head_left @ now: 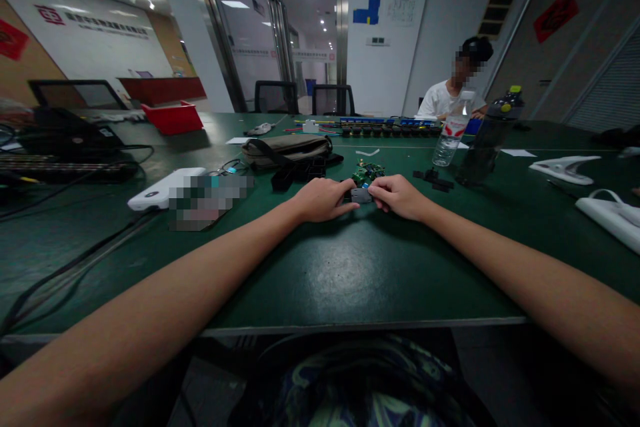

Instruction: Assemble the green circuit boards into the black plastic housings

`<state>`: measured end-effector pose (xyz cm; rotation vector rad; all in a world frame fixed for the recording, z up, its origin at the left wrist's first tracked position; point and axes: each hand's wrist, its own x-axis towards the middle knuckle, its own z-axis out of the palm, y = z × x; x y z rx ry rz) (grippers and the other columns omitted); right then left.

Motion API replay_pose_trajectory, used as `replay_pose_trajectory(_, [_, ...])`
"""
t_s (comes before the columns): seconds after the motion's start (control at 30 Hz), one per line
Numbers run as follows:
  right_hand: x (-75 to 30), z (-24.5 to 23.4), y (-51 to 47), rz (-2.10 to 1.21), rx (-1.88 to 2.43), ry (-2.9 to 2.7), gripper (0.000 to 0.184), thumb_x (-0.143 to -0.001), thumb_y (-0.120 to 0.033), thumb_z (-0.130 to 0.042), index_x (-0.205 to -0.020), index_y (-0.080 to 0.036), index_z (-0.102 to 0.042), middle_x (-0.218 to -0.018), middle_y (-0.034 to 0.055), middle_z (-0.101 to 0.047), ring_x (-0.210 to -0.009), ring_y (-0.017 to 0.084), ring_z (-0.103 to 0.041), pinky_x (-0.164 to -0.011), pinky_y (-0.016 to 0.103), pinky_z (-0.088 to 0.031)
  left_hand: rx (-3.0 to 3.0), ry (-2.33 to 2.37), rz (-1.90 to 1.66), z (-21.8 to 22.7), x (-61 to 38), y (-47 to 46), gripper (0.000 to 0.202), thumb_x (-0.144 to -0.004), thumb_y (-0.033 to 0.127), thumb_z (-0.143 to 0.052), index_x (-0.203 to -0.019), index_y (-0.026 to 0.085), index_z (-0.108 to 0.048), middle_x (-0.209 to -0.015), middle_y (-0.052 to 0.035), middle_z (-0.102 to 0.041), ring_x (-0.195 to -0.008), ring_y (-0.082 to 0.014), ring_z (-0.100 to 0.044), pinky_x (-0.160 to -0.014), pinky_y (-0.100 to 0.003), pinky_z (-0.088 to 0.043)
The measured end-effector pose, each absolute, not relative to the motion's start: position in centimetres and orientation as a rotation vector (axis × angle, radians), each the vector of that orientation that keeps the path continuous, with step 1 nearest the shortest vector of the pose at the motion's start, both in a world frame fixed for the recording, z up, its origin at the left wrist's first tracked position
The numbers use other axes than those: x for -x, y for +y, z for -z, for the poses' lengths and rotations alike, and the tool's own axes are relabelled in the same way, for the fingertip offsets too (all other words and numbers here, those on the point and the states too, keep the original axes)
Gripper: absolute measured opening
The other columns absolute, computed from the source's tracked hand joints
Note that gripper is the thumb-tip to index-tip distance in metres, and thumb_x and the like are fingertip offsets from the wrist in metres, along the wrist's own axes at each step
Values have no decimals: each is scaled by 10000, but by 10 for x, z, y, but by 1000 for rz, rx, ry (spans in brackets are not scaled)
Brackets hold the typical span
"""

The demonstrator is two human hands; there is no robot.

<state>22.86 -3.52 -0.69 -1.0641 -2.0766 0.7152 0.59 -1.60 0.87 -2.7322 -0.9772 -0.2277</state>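
Note:
Both my hands meet at the middle of the green table [320,273]. My left hand [323,199] and my right hand [399,196] both pinch a small grey-black module [361,195] from either side, fingers curled round it. Just beyond lies a small green circuit board [367,173] with tiny parts. Black plastic pieces [295,175] sit to the left of it.
A khaki pouch [290,148], a white power bank [163,189], cables and a laptop [70,120] lie at the left. A water bottle [451,133], a dark flask [490,140] and white devices [567,169] stand right. Another person in white [450,97] sits across.

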Motion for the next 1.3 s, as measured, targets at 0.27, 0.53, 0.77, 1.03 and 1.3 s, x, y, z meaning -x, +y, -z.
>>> replay_pose_trajectory(0.27, [-229, 6, -35, -744, 1093, -2073, 202, -814, -367, -531, -760, -180, -585, -540, -40, -558, -441, 105, -497, -482, 235, -378, 2694, -986, 209, -7, -6, -15, 387, -985, 538, -413, -1105, 192, -539, -849, -52, -732, -735, -230, -703, -588, -273, -419])
replay_pose_trajectory(0.53, [-231, 7, -34, -615, 1069, -2139, 187, -832, -333, -532, -749, -175, -586, -531, -33, -568, -474, 111, -503, -555, 248, -381, 2731, -992, 205, -8, -6, -16, 359, -983, 517, -437, -1097, 190, -531, -862, -47, -735, -741, -231, -704, -596, -278, -423])
replay_pose_trajectory(0.77, [-232, 6, -34, -465, 1057, -2194, 187, -852, -319, -536, -755, -171, -594, -542, -32, -558, -527, 117, -490, -584, 251, -344, 2736, -977, 231, -8, -5, -15, 351, -965, 523, -469, -1073, 196, -537, -802, -32, -718, -709, -212, -697, -578, -260, -411])
replay_pose_trajectory(1.03, [-232, 5, -34, -429, 1061, -2220, 182, -860, -312, -534, -764, -170, -596, -558, -32, -560, -550, 122, -491, -596, 252, -335, 2738, -1003, 204, -10, -6, -16, 354, -962, 515, -483, -1098, 192, -534, -821, -38, -726, -718, -223, -701, -576, -266, -396])
replay_pose_trajectory(1.3, [-231, 5, -35, -445, 1059, -2213, 200, -880, -300, -514, -734, -178, -576, -543, -38, -558, -537, 117, -497, -608, 250, -347, 2720, -1005, 196, -10, -6, -17, 355, -974, 515, -468, -1124, 199, -525, -850, -40, -738, -726, -215, -699, -585, -259, -400])
